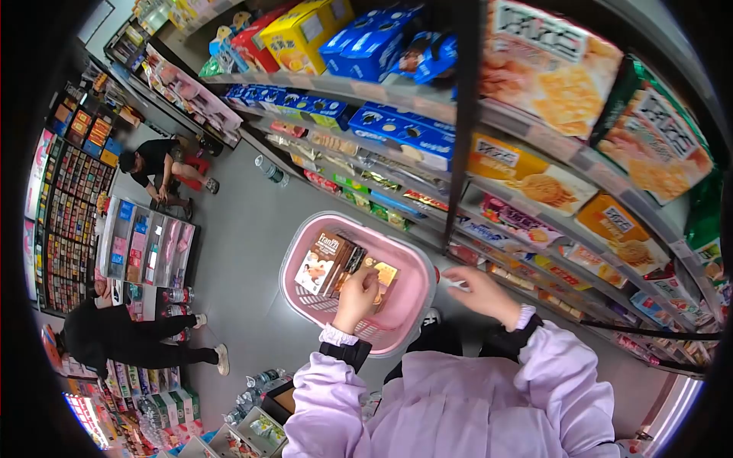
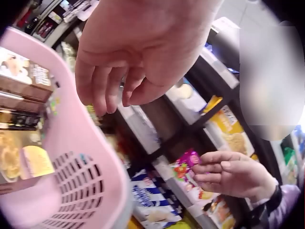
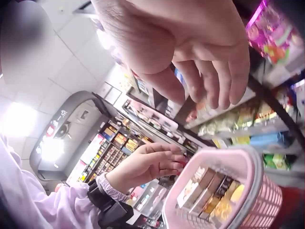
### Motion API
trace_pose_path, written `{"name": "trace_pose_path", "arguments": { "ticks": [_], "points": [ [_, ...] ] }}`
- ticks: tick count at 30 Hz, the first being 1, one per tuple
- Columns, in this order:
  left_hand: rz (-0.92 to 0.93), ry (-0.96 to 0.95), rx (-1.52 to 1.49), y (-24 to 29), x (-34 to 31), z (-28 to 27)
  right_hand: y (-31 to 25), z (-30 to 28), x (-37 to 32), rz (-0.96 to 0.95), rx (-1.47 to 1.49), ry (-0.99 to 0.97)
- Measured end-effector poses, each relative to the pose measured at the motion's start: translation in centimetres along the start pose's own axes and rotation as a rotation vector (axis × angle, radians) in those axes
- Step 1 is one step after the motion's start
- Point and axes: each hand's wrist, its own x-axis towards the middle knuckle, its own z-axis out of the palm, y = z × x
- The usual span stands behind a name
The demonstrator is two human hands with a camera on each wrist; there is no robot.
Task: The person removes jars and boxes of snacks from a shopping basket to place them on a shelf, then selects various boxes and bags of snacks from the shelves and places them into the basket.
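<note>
Label check: brown-and-white box (image 1: 314, 273) in basket (image 1: 411, 288) reads "Franzzi". Large shelf box (image 1: 546, 76), upper right of head view, bears black Chinese characters on a white panel, probably 好吃点. Yellow shelf boxes (image 1: 611, 229) carry similar panels; blue boxes (image 1: 370, 46) sit on the upper shelf.

Container: basket is pink, grey outer rim, slotted sides. Contents: the Franzzi box, brown boxes (image 3: 208, 183) next to it, a dark pack (image 1: 354, 258), and a yellow box (image 1: 388, 278) with pictured food.

Hands: left hand (image 1: 357, 296) over basket in head view, fingers loosely bent, holding nothing. Right hand (image 1: 482, 296) beyond the basket's right side, fingers relaxed and partly extended, nothing held.

Obscured: left hand covers part of the yellow box in head view. Basket runs out of frame in left wrist view; a blurred patch hides the upper right there. Basket's support: cannot tell.
</note>
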Motion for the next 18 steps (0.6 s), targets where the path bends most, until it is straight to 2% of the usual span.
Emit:
{"name": "trace_pose_path", "arguments": {
  "ticks": [1,2,5,7,9,10,11,12,13,15,16,17,18],
  "points": [
    [-0.052,-0.02,0.077,-2.8,-0.1,-0.2,1.6,2.2,1.6,0.027,0.038,-0.061],
    [-0.021,0.003,-0.043,-6.5,-0.4,0.2,2.6,4.1,2.9,0.042,0.028,-0.095],
    [-0.176,0.083,-0.177,-14.1,-1.2,1.6,4.3,8.6,6.3,0.081,-0.01,-0.198],
    [-0.365,0.088,-0.34,-19.1,-1.9,3.1,5.0,10.7,8.4,0.107,-0.044,-0.265],
    [-0.618,0.155,-0.522,-20.9,-2.2,5.0,6.2,12.6,11.1,0.142,-0.117,-0.311],
    [-0.697,0.229,-0.738,-18.1,-1.9,4.5,6.9,13.4,12.6,0.181,-0.19,-0.342],
    [-0.822,0.247,-0.843,-18.7,-1.8,4.9,7.6,14.3,14.0,0.221,-0.26,-0.373],
    [-0.947,0.264,-0.946,-19.2,-1.7,5.3,8.3,15.3,15.1,0.264,-0.291,-0.267],
    [-1.071,0.28,-1.049,-19.9,-1.7,5.7,9.0,15.9,16.1,0.316,-0.311,-0.258],
    [-1.137,0.37,-1.131,-21.1,-1.2,7.0,10.8,16.7,18.5,0.418,-0.351,-0.235],
    [-1.166,0.416,-1.171,-21.9,-0.9,7.7,13.6,18.0,19.5,0.374,-0.416,-0.159],
    [-1.195,0.461,-1.21,-23.0,-0.7,8.5,14.1,18.4,20.2,0.427,-0.431,-0.181],
    [-1.146,0.504,-1.246,-24.1,-0.7,9.2,14.6,18.8,20.9,0.482,-0.447,-0.202]
  ]
}}
